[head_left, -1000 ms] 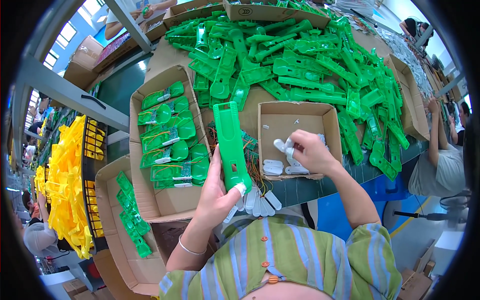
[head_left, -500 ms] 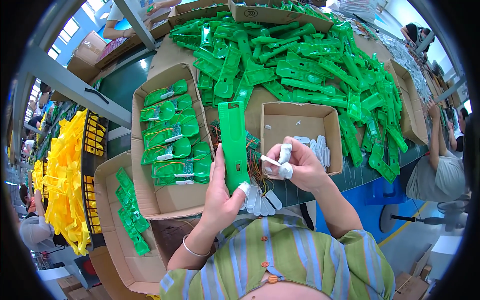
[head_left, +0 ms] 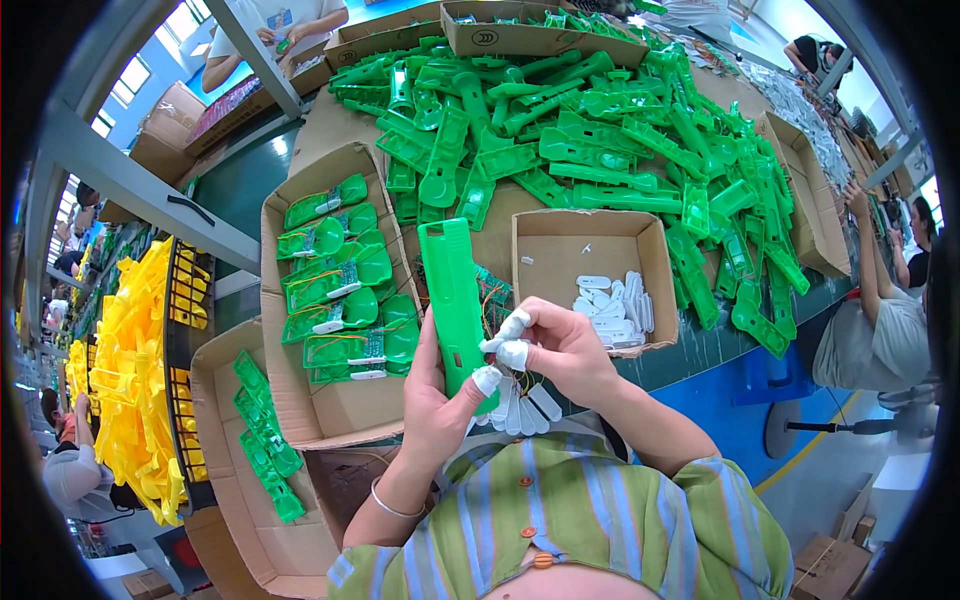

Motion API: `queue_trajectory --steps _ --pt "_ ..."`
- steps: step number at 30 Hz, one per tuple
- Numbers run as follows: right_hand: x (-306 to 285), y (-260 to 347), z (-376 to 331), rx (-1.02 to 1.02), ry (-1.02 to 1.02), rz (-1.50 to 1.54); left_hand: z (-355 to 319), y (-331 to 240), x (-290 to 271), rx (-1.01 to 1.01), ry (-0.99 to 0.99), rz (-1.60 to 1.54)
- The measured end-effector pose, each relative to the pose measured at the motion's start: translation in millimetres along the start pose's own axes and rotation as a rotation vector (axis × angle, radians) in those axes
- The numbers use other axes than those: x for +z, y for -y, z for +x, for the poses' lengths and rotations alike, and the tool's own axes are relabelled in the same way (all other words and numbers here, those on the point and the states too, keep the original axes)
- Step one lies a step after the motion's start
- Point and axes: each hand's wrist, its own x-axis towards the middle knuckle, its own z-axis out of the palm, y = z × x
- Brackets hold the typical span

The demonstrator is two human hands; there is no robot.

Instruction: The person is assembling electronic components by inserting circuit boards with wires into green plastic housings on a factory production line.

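My left hand (head_left: 436, 408) is closed around a long green plastic shell (head_left: 448, 290), held upright on its lower half. White coverings wrap the left thumb and some fingertips of my right hand (head_left: 568, 352). The right finger and thumb are pinched together against the shell's right edge near its lower end. A small white piece seems to be between them, mostly hidden by the fingertips. Just behind lie wired circuit boards (head_left: 492, 290) and a fan of white oblong tabs (head_left: 520, 412) with wires.
A small carton (head_left: 668, 290) of white tabs stands on the right. On the left, a long carton (head_left: 290, 425) carries green shells fitted with boards; another carton (head_left: 225, 400) holds green parts. Green shells (head_left: 600, 140) heap up beyond. Yellow parts (head_left: 130, 370) fill a black rack. Other people work around.
My right hand has moved left and down, bringing the white piece from beside the shell against its edge. The shell has shifted slightly left and tilted.
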Motion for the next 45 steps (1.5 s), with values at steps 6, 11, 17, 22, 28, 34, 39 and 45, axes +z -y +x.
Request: queue_trajectory --steps 6,11,17,22,28,34,39,45 --pt "8.2 11.8 -0.7 0.017 0.035 0.025 -1.7 -4.6 0.3 0.057 0.057 0.023" --pt "13.9 12.7 0.9 0.024 0.017 0.02 -2.7 -3.3 -0.9 0.066 0.066 0.038" --pt "17.1 12.2 0.9 0.002 0.029 0.006 -5.5 -2.3 -6.1 0.114 0.119 0.076" --pt "23.6 17.2 5.3 -0.005 -0.01 -0.05 -1.7 -3.5 -8.6 0.104 0.15 0.096" --pt "28.3 20.0 9.5 0.002 0.017 -0.073 -5.2 1.0 -11.0 -0.042 0.072 -0.109" --pt "12.2 40.7 35.0 0.016 0.092 -0.136 0.9 -6.4 -23.3 0.054 -0.046 0.042" --pt "-34.7 12.5 96.9 -0.553 -0.074 -1.217 10.6 -30.7 -53.7 0.122 -0.135 -0.445" --pt "-13.6 -34.1 107.6 -0.461 0.024 -1.493 13.8 -22.8 -22.7 -0.006 -0.218 -0.226"
